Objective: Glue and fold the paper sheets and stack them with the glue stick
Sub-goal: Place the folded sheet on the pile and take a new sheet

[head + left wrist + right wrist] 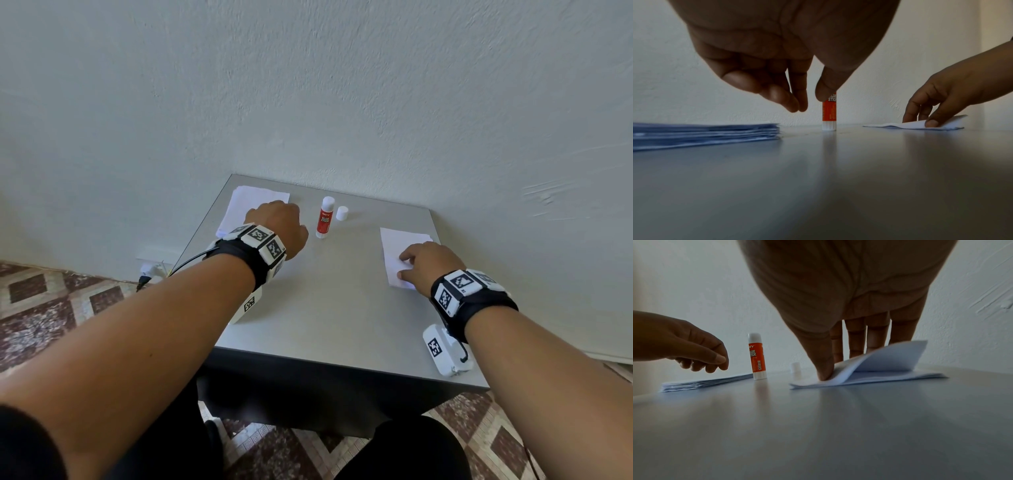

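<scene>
On the grey table (329, 308), far centre, the glue stick (324, 217) stands upright and uncapped, its white cap (342, 213) just right of it. Your left hand (279, 228) hovers just left of the stick above the table, fingers (785, 99) loosely curled, grip empty, not touching the stick in the right wrist view. The unfolded paper stack (246, 205) lies at the far left, partly under that hand. Your right hand (428, 265) is on the folded sheet (399, 253) at the right side of the table: thumb (825, 369) pressing the near-left edge down, fingers straight on the paper, so grip is open, pressing only. The sheet's top flap (894, 356) is lifted and curved above the layers beneath.
</scene>
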